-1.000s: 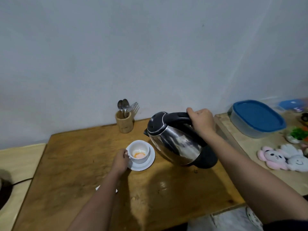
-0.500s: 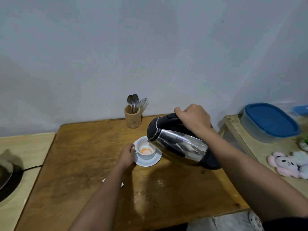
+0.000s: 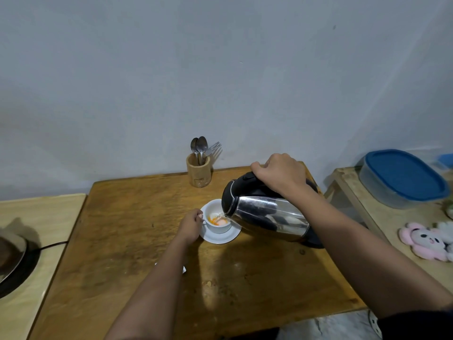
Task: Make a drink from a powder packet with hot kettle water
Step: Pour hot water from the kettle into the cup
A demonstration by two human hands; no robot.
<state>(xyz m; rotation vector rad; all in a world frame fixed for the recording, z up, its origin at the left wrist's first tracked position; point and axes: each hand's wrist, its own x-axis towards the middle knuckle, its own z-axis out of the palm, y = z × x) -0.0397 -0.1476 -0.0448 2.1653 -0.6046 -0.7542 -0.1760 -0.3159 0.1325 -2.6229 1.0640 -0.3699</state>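
A white cup (image 3: 212, 210) with orange powder inside stands on a white saucer (image 3: 220, 238) in the middle of the brown wooden table (image 3: 127, 231). My left hand (image 3: 191, 224) grips the cup's handle from the left. My right hand (image 3: 280, 173) holds the black handle of a steel kettle (image 3: 264, 215), tipped steeply to the left with its spout over the cup. Water runs from the spout into the cup. A scrap of white packet (image 3: 183, 269) peeks out from under my left forearm.
A wooden holder (image 3: 198, 173) with spoons and a fork stands at the table's back edge by the wall. A blue-lidded container (image 3: 402, 177) and a pink plush toy (image 3: 424, 241) lie on the side table at right. A dark base with a cord (image 3: 52, 246) sits at left.
The kettle has tipped further over, its spout has come down over the cup, and water now flows in. My left hand keeps its hold on the cup handle.
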